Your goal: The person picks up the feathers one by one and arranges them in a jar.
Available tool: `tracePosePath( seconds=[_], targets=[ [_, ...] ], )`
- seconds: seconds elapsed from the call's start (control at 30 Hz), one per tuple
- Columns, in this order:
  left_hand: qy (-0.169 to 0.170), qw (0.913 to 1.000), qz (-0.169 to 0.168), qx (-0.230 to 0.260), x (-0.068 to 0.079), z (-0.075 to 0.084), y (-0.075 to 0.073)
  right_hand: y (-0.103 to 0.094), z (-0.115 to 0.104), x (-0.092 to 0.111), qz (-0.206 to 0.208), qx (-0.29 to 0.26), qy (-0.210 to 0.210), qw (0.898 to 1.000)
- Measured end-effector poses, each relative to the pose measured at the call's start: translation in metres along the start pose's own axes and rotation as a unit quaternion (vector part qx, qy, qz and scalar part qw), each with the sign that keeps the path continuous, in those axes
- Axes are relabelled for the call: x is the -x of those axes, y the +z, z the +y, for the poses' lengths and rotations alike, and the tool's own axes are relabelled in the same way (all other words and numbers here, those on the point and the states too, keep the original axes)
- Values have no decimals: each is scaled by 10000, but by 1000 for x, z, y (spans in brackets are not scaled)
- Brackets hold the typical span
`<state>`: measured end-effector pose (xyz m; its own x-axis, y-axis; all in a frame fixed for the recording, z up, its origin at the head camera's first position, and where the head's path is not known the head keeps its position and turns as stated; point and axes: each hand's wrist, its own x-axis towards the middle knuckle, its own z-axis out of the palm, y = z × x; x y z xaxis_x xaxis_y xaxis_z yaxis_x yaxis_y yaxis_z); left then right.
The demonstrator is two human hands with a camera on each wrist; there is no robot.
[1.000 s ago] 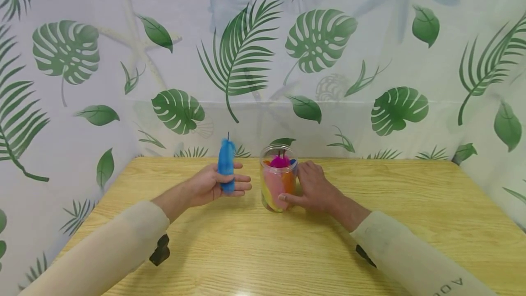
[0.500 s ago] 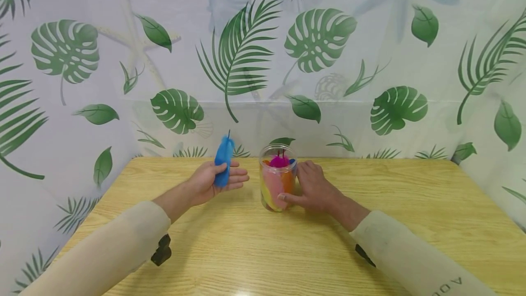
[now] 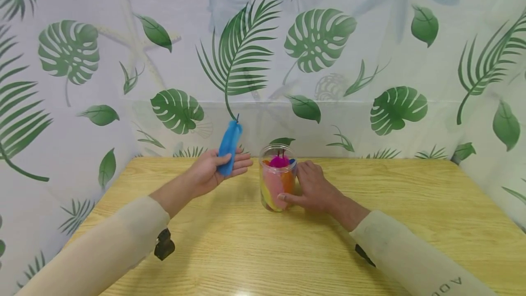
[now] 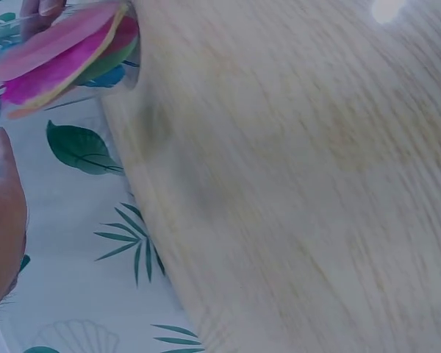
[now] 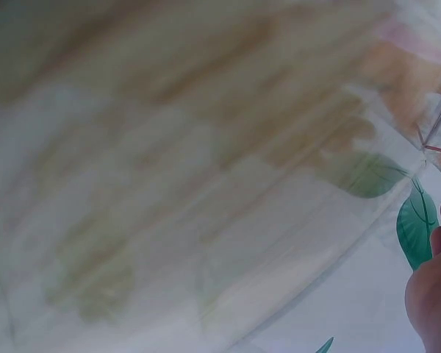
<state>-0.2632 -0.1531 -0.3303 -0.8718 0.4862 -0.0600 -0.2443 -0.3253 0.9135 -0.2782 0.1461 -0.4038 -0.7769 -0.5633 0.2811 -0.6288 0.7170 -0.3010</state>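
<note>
My left hand (image 3: 209, 172) pinches a blue feather (image 3: 231, 138) under the thumb, its other fingers extended behind it. The feather leans right with its dark quill pointing up, raised left of the jar. A clear, lidless plastic jar (image 3: 261, 163) stands upright on the table. Inside it are several coloured feathers (image 3: 274, 184) in pink, orange, yellow, magenta and blue, two dark quills upward. My right hand (image 3: 316, 191) grips the jar's right side, thumb across the front. In the left wrist view my left hand (image 4: 4, 213) shows at the left edge; the blue feather is mostly out of frame.
Wood-grain table (image 3: 246, 250) runs under both forearms. Behind it hangs a white sheet (image 3: 255, 118) printed with green leaves, starfish and shells, meeting the table's back edge. Dark wrist devices (image 3: 164, 245) sit under the sleeves.
My left hand has lifted the blue feather higher, and the feather has tipped over toward the right. The right hand and the jar have stayed in place.
</note>
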Motion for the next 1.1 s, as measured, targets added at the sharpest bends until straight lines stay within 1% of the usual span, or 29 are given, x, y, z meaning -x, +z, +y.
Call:
tracePosePath(
  seconds=[0.1,0.2,0.3,0.43,0.57,0.77,0.87,0.97,1.1],
  targets=[
    [99,9999,19,52,2,8,6,0,0,0,23,24,-53,10000],
    [319,9994,78,112,2,18,14,0,-1,-1,36,24,-74,10000],
    [511,9986,74,97,-2,27,21,0,0,-1,34,17,-46,10000],
    [595,9982,109,3,-10,32,30,0,0,0,14,17,0,10000],
    [675,9976,172,-45,-20,33,42,0,1,0,23,1,-30,10000],
    [751,9971,2,-127,-40,29,61,2,3,1,97,-76,-134,9998],
    [803,9966,-2,-162,-50,25,70,2,3,1,73,-110,-174,9998],
    [795,9968,43,-102,-58,22,76,1,2,0,56,-125,-187,9997],
    [674,9975,98,193,-67,21,81,-1,0,0,64,-163,-115,9998]
  ],
)
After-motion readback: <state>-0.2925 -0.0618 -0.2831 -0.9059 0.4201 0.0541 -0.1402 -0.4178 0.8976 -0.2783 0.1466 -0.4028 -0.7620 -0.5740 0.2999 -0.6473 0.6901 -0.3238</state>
